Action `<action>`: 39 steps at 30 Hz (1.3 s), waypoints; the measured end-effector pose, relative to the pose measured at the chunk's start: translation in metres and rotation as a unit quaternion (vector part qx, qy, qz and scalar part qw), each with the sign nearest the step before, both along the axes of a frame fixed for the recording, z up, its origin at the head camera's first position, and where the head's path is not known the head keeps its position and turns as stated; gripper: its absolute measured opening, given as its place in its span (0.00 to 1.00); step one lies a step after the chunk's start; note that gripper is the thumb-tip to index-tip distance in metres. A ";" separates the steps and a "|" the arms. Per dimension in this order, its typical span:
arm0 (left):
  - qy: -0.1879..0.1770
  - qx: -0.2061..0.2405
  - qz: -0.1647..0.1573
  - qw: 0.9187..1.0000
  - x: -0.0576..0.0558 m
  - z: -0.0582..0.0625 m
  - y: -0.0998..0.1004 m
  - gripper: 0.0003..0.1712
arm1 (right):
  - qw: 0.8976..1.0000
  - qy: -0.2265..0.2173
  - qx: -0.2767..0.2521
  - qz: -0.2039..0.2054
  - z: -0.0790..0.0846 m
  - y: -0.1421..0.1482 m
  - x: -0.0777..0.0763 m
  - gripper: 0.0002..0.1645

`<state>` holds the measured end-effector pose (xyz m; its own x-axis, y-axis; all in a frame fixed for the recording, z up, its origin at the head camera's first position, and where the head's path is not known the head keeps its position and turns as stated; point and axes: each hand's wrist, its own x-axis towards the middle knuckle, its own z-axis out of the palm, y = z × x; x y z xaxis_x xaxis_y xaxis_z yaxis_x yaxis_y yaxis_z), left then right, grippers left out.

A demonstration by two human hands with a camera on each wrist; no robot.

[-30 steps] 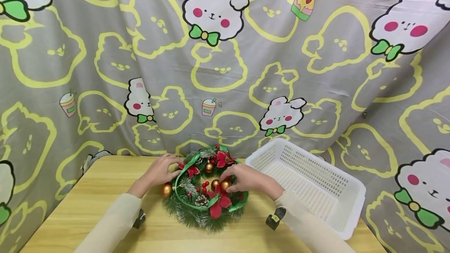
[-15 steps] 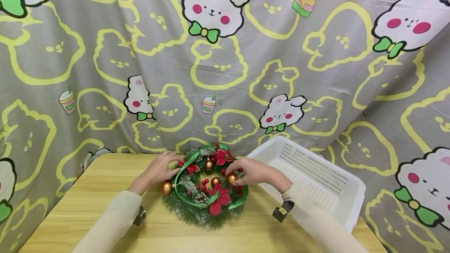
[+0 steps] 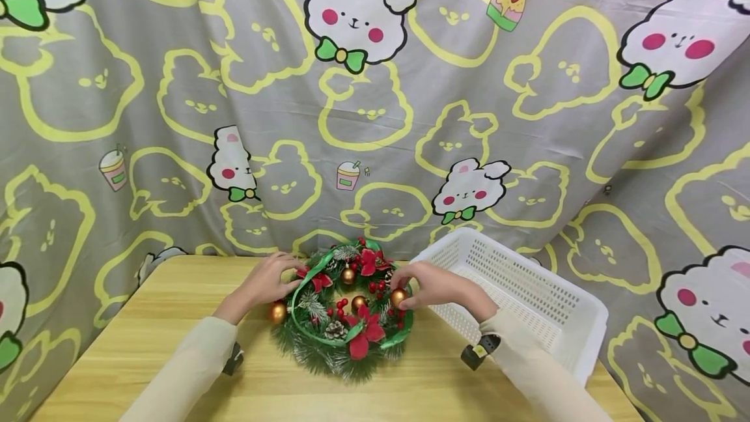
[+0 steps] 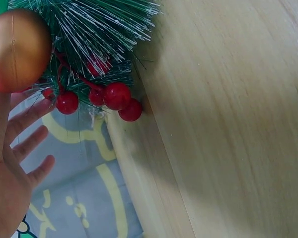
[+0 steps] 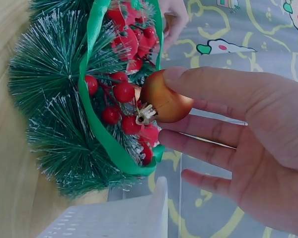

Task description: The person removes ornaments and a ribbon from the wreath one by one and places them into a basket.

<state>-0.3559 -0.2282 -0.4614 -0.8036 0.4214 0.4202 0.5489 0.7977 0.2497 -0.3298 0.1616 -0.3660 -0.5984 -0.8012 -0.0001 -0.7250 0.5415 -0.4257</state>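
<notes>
A green Christmas wreath (image 3: 328,360), with red poinsettias, berries, pine cones and a green ribbon, lies on the table. My right hand (image 3: 436,285) pinches a gold bauble (image 3: 399,298) between thumb and fingers at the wreath's right side. The right wrist view shows the bauble's gold cap (image 5: 146,114) pointing toward the red berries (image 5: 123,92). On the opposite side, my left hand (image 3: 268,284) holds the wreath's edge beside a poinsettia (image 3: 319,280). Another gold bauble (image 3: 278,312) hangs below that hand and hides its thumb in the left wrist view.
A white perforated plastic basket (image 3: 577,318) stands at the table's right, just beyond my right hand. Grey patterned cloth (image 3: 375,213) hangs behind the table. Bare wooden tabletop (image 3: 146,318) extends left of the wreath.
My right hand has moved the gold bauble rightward, from near the wreath's centre to its right side. My left hand and the wreath have hardly moved.
</notes>
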 end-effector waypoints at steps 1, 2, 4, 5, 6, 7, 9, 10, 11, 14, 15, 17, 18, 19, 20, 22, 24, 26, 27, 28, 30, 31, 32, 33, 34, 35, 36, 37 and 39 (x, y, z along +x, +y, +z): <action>0.001 0.000 0.001 1.000 0.000 0.000 0.000 0.09 | 1.000 -0.001 -0.003 0.000 -0.001 0.002 0.000 0.17; 0.001 0.001 0.001 1.000 0.000 0.000 0.000 0.09 | 1.000 -0.001 -0.006 0.002 -0.001 0.003 -0.001 0.18; 0.003 0.000 0.002 1.000 -0.001 0.000 0.000 0.09 | 1.000 0.000 -0.011 0.007 -0.002 0.007 -0.002 0.19; 0.003 0.000 0.002 1.000 -0.001 0.000 0.000 0.09 | 1.000 0.000 -0.014 0.008 -0.003 0.008 -0.002 0.20; 0.005 -0.001 0.003 1.000 -0.001 0.000 0.001 0.09 | 1.000 0.002 -0.018 0.009 -0.003 0.010 -0.003 0.20; 0.004 -0.002 0.003 1.000 0.000 0.000 0.001 0.09 | 1.000 0.002 -0.022 0.007 -0.003 0.011 -0.003 0.19; 0.003 -0.003 0.003 1.000 0.000 0.000 0.001 0.09 | 0.999 0.007 -0.031 0.000 -0.003 0.014 -0.004 0.17; 0.000 -0.002 0.002 1.000 0.000 0.001 0.001 0.09 | 0.999 0.010 -0.035 -0.004 -0.004 0.015 -0.004 0.17; -0.003 -0.003 0.003 1.000 0.000 0.001 0.001 0.09 | 0.999 0.013 -0.039 -0.007 -0.004 0.016 -0.004 0.16; -0.007 -0.004 0.004 1.000 0.001 0.000 0.001 0.09 | 0.999 0.013 -0.046 -0.019 -0.004 0.016 -0.005 0.15; -0.008 -0.005 0.005 1.000 0.001 0.000 0.001 0.09 | 0.998 0.012 -0.049 -0.021 -0.004 0.016 -0.004 0.15; -0.005 -0.008 0.006 1.000 0.001 -0.001 0.001 0.09 | 0.998 0.009 -0.056 -0.023 -0.004 0.015 -0.004 0.15; -0.002 -0.009 0.005 1.000 0.000 -0.001 0.001 0.09 | 0.998 0.006 -0.061 -0.024 -0.004 0.014 -0.004 0.15; -0.001 -0.008 0.004 1.000 0.000 -0.001 0.001 0.09 | 0.998 0.007 -0.065 -0.023 -0.004 0.013 -0.004 0.15; 0.000 -0.008 0.003 1.000 0.000 -0.001 0.001 0.09 | 0.997 0.008 -0.069 -0.021 -0.004 0.013 -0.004 0.15; 0.001 -0.006 0.002 1.000 -0.001 -0.001 0.000 0.09 | 0.997 0.012 -0.076 -0.017 -0.004 0.011 -0.005 0.15; 0.000 -0.004 0.000 1.000 -0.001 -0.001 0.000 0.09 | 0.997 0.015 -0.079 -0.016 -0.003 0.010 -0.006 0.15; -0.001 -0.004 0.000 1.000 -0.002 0.000 0.000 0.10 | 0.997 0.017 -0.078 -0.017 -0.003 0.009 -0.006 0.15; -0.002 -0.003 0.000 1.000 -0.002 0.000 0.000 0.10 | 0.997 0.018 -0.077 -0.019 -0.003 0.008 -0.007 0.15; -0.003 -0.003 -0.001 1.000 -0.002 0.000 0.000 0.10 | 0.997 0.017 -0.076 -0.020 -0.003 0.008 -0.007 0.15; -0.003 -0.003 -0.001 1.000 -0.002 0.000 0.000 0.10 | 0.997 0.011 -0.076 -0.022 -0.002 0.007 -0.007 0.15; -0.003 -0.003 -0.001 1.000 -0.002 0.000 0.001 0.10 | 0.997 0.007 -0.076 -0.023 -0.001 0.007 -0.007 0.15; -0.004 -0.002 -0.001 1.000 -0.002 0.000 0.000 0.10 | 0.997 0.002 -0.077 -0.024 -0.001 0.008 -0.007 0.15; -0.004 -0.002 -0.001 1.000 -0.002 0.000 0.000 0.10 | 0.997 0.002 -0.075 -0.024 0.000 0.008 -0.006 0.15; -0.004 -0.002 0.000 1.000 -0.002 0.000 0.000 0.10 | 0.997 0.002 -0.073 -0.022 0.001 0.009 -0.006 0.15; -0.004 -0.002 0.000 1.000 -0.002 0.000 0.000 0.10 | 0.997 -0.001 -0.071 -0.024 0.002 0.010 -0.005 0.15; -0.005 -0.003 0.001 1.000 -0.002 0.000 0.000 0.10 | 0.997 -0.002 -0.068 -0.026 0.003 0.011 -0.005 0.14; -0.005 -0.003 0.001 1.000 -0.002 0.000 0.000 0.10 | 0.997 -0.005 -0.066 -0.027 0.003 0.013 -0.005 0.14; -0.006 -0.004 0.001 1.000 -0.002 0.000 0.000 0.10 | 0.998 -0.008 -0.057 -0.029 0.004 0.016 -0.005 0.13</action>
<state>-0.3579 -0.2281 -0.4616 -0.8098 0.4226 0.4068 0.5437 0.8011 0.2501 -0.3347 0.1771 -0.3620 -0.6451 -0.7600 0.0791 -0.6855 0.5300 -0.4992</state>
